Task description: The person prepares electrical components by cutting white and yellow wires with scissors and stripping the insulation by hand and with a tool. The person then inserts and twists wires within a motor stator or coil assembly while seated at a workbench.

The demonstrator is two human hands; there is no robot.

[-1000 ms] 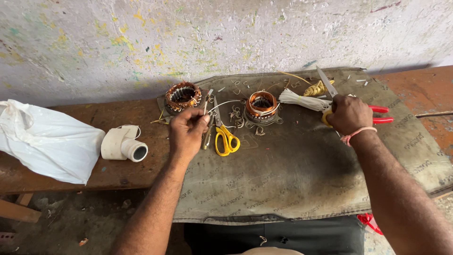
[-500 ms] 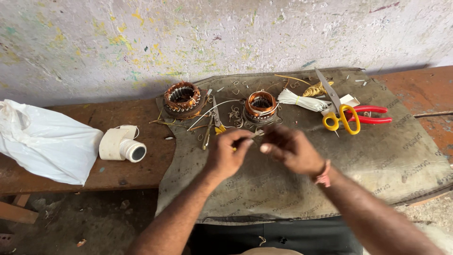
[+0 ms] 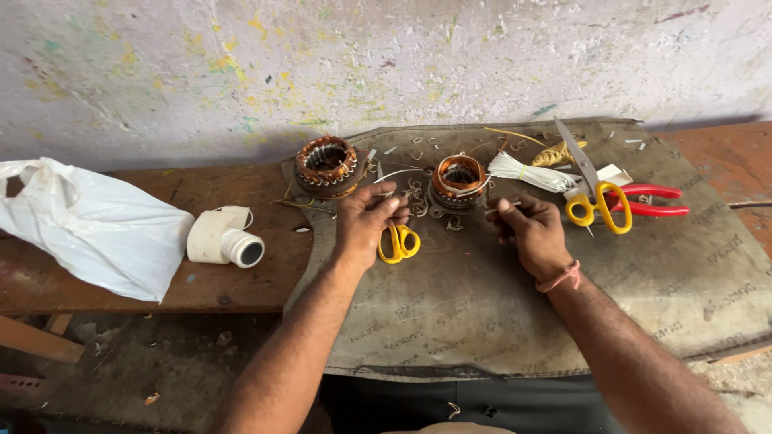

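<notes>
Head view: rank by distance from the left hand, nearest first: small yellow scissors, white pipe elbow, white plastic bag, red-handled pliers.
From the left hand:
1. Small yellow scissors, right under the hand, touching or nearly so.
2. White pipe elbow, on the bench to its left.
3. Red-handled pliers, far right on the mat.
4. White plastic bag, far left end of the bench.

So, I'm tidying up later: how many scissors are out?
2: small yellow scissors under the left hand; large yellow scissors right of the right hand. Others may be hidden.
</notes>
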